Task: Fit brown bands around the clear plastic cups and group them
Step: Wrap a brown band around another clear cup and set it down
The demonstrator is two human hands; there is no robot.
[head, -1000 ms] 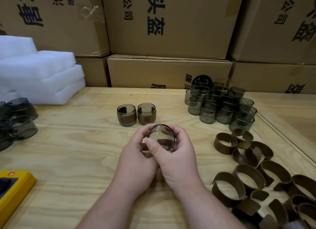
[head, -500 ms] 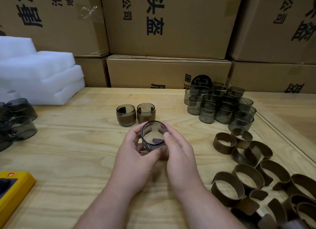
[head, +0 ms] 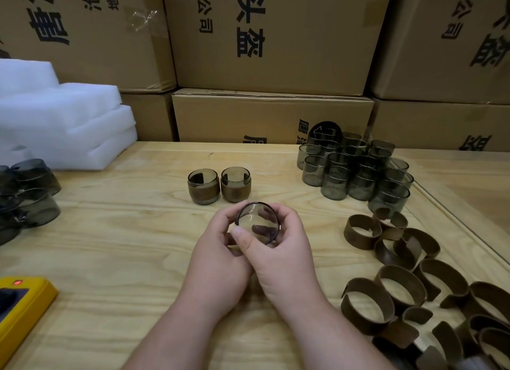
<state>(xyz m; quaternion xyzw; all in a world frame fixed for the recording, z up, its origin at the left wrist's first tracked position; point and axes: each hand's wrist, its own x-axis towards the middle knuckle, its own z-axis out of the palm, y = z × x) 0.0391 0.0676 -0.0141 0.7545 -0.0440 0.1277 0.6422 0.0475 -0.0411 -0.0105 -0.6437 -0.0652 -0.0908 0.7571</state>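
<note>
Status: early stage. Two banded cups [head: 219,186] stand side by side, touching or nearly so, at the centre of the desk [head: 116,248]; each carries a brown band around its lower body. These form the finished group.

In hand: one clear cup [head: 258,222] is held above the desk, just in front of the finished pair, tilted with its mouth toward the camera. The left hand [head: 218,256] and the right hand [head: 284,256] both grasp it, fingers curled round its wall and the right thumb across the near rim. The hands cover most of its wall, so whether a band is on this cup cannot be determined.

Remaining stock:
- A dense cluster of unbanded cups [head: 356,170] stands at the rear right of the desk.
- A loose pile of brown bands [head: 414,281], open-ended and curled, lies at the right, near the cluster.
- More dark cups [head: 27,195] lie at the left edge; their role is unclear.

Judgement: most of the work is outstanding. The held cup must join the finished pair once banded.
</note>
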